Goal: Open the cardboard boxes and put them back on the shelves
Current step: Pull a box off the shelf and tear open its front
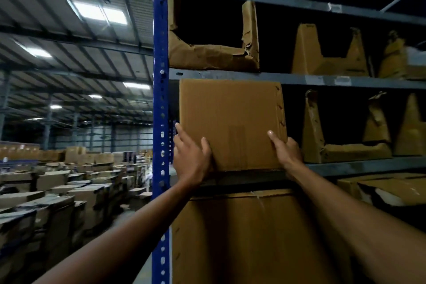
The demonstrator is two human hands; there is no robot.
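Warehouse floor on the left is crowded with stacked cartons (57, 193), bounded by a blue rack upright (160, 99). Just right of it, a closed cardboard box (230, 117) stands on the middle shelf (359, 166); both hands grip it, the left hand (191, 159) clasping its lower left edge with the thumb on the front, the right hand (285, 152) wrapping its lower right edge, fingers hidden behind. Further right on that shelf, apart from it, sits a cut-open box (341, 150).

The left hand (192, 160) and right hand (287, 151) are bare. Behind each wrist the forearm is bare too.
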